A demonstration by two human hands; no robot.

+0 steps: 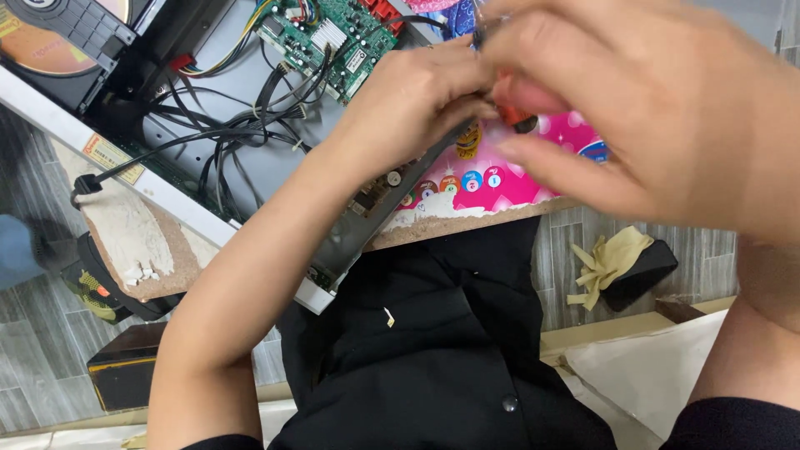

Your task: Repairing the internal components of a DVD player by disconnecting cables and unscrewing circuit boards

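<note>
Orange-and-black small tool (pixel 518 114), blurred, pinched in both hands' (pixel 633 108) closed grip.

light: bright, even | shadows: soft | blur: right hand (pixel 658 108), close, out of focus

Green printed circuit board (pixel 333 37) sits in open grey metal chassis (pixel 217 100), left of my hands; pink patterned mat (pixel 508 175) lies right, under them.

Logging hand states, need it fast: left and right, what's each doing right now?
Left hand: closed, pinching something small, cannot tell what.
Right hand: blurred, fingers curled around a small red-orange object.
</note>
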